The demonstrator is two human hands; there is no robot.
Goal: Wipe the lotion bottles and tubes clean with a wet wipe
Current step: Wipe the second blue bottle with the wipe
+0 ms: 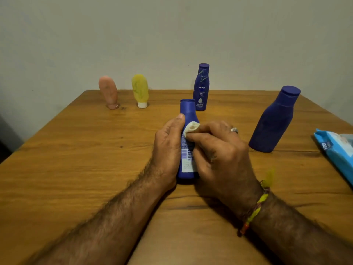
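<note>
Hands meet at the middle of the wooden table (76, 159), both on one blue lotion bottle (188, 109) that stands upright with its printed back label toward the camera; the left hand (168, 148) grips the bottle's left side, thumb lying up along the shoulder, fingers hidden behind; the right hand (217, 155) pinches a bunched white wet wipe (192, 127) between thumb and fingers and presses it against the bottle's upper right side (a ring shows on one finger, and a yellow-and-orange thread bracelet (254, 211) circles the wrist); behind it, close to the far edge, stands a Nivea body milk bottle (201, 88) with its front label facing forward; a larger plain blue bottle (275, 119) stands well apart to the right; at the far left, a peach tube (108, 91) and a yellow tube (140, 89) stand cap-down just beside each other; a light-blue pack of wet wipes (336, 150) lies at the right edge, partly out of view.
</note>
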